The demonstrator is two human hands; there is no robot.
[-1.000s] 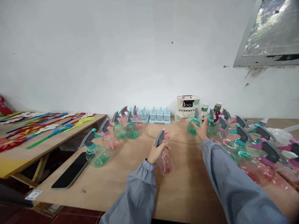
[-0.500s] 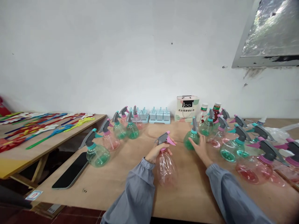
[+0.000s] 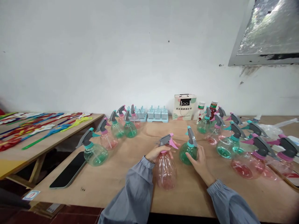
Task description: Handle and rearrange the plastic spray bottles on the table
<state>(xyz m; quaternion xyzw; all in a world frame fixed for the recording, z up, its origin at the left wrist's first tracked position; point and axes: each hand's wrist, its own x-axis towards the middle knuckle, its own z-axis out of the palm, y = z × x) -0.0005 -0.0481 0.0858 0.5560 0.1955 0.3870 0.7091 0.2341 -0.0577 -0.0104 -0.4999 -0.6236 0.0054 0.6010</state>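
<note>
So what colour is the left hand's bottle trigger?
The trigger is pink, seen best in the head view.

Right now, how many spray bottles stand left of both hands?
6: a green bottle by the phone; behind it, a pink bottle; farther back, two green bottles and two pink bottles. Others may be hidden.

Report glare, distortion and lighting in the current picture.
Head view: bright glare patches the framed pane at upper right; head view: spray bottles near the right edge look stretched, likely wide-angle distortion; head view: soft light on the wall, small reflections on the left hand's pink bottle.
</note>
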